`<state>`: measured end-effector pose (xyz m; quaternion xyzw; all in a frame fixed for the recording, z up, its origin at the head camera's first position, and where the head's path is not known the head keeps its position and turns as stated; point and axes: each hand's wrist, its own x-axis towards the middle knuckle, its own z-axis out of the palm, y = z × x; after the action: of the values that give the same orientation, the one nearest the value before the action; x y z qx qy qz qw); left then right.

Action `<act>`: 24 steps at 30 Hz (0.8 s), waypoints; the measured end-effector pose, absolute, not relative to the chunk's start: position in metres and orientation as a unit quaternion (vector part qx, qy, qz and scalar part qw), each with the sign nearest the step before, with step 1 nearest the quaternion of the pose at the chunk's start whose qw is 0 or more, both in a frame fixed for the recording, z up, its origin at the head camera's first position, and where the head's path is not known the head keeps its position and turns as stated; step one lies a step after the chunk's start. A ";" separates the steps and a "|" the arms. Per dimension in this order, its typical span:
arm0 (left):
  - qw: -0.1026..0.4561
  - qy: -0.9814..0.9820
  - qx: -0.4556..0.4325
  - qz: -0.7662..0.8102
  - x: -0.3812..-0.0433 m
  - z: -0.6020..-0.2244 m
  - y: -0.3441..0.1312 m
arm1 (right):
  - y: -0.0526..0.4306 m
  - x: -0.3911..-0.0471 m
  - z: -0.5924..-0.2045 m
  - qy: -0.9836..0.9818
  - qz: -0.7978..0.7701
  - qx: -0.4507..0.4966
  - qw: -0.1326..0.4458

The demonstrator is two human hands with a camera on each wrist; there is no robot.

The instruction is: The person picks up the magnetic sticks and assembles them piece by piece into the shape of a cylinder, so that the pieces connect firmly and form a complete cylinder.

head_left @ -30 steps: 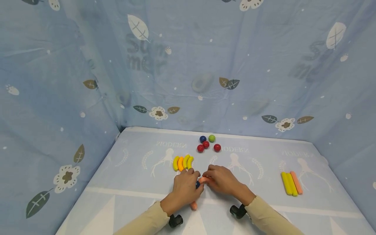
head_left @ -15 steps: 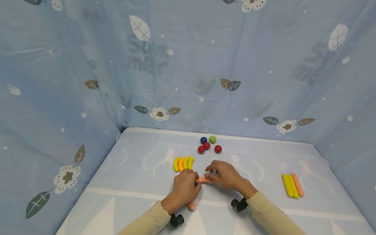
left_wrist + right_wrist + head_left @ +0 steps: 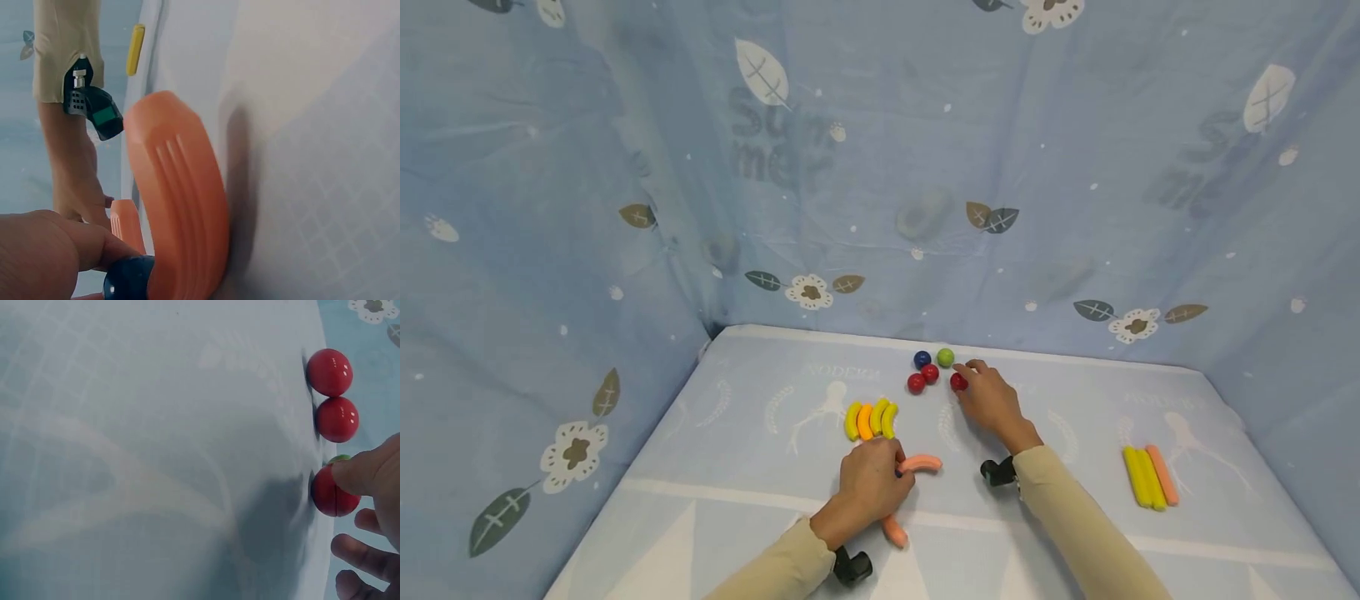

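My left hand (image 3: 872, 479) grips a dark blue ball (image 3: 128, 278), most of it hidden by the fingers in the head view. Two curved coral rods meet at this ball: one rod (image 3: 921, 462) reaches right, and the other rod (image 3: 893, 531) sticks out toward the front. Grooves run along the nearer rod (image 3: 178, 200) in the left wrist view. Farther back, my right hand (image 3: 992, 400) pinches a glossy red ball (image 3: 958, 382). Its thumb (image 3: 356, 474) lies on that ball in the right wrist view, with the other visible fingers spread behind.
Two more red balls (image 3: 916, 383), a blue ball (image 3: 922, 360) and a green ball (image 3: 946, 357) sit near the table's back edge. Several curved yellow and orange rods (image 3: 866, 422) lie beyond my left hand. Straight yellow rods (image 3: 1144, 478) and a coral one (image 3: 1162, 475) lie far right.
My right hand has let go of the right-hand coral rod and moved away to the back, onto the red ball. The left hand has stayed nearly in place with the blue ball.
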<state>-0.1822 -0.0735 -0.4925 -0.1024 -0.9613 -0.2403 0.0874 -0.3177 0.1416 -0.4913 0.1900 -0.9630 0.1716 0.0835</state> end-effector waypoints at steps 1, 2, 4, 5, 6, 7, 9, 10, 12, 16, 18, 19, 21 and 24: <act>0.079 -0.961 -0.101 -0.244 -0.182 -0.492 -0.073 | 0.142 -0.318 -0.492 -0.964 0.171 0.191 0.076; 0.069 -0.961 -0.099 -0.247 -0.181 -0.492 -0.073 | 0.142 -0.317 -0.493 -0.963 0.172 0.193 0.069; 0.058 -0.962 -0.096 -0.249 -0.180 -0.491 -0.072 | 0.142 -0.315 -0.495 -0.961 0.185 0.195 0.060; 0.053 -0.962 -0.094 -0.251 -0.180 -0.491 -0.072 | 0.143 -0.314 -0.496 -0.959 0.195 0.195 0.058; 0.048 -0.962 -0.090 -0.253 -0.180 -0.491 -0.072 | 0.143 -0.313 -0.497 -0.957 0.207 0.194 0.055; 0.043 -0.962 -0.088 -0.254 -0.180 -0.491 -0.072 | 0.144 -0.312 -0.498 -0.955 0.217 0.194 0.055; 0.033 -0.962 -0.080 -0.260 -0.180 -0.490 -0.073 | 0.145 -0.309 -0.498 -0.951 0.240 0.190 0.048; 0.028 -0.962 -0.076 -0.262 -0.180 -0.490 -0.073 | 0.146 -0.307 -0.499 -0.948 0.252 0.189 0.046; 0.019 -0.961 -0.071 -0.266 -0.180 -0.490 -0.073 | 0.148 -0.303 -0.499 -0.940 0.280 0.189 0.040; 0.017 -0.960 -0.069 -0.270 -0.181 -0.490 -0.074 | 0.151 -0.293 -0.497 -0.922 0.323 0.212 0.031; 0.020 -0.960 -0.070 -0.272 -0.181 -0.490 -0.075 | 0.151 -0.288 -0.496 -0.913 0.336 0.228 0.029; 0.021 -0.959 -0.071 -0.272 -0.181 -0.490 -0.075 | 0.151 -0.286 -0.496 -0.909 0.344 0.235 0.027; 0.024 -0.959 -0.073 -0.272 -0.181 -0.490 -0.075 | 0.151 -0.281 -0.495 -0.900 0.362 0.241 0.025; 0.035 -0.961 -0.077 -0.264 -0.180 -0.489 -0.076 | 0.148 -0.271 -0.494 -0.884 0.401 0.241 0.015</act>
<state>-0.1802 -0.0762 -0.4892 -0.0767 -0.9608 -0.2641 0.0351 -0.2713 0.1483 -0.4935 0.2410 -0.8838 0.4007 0.0145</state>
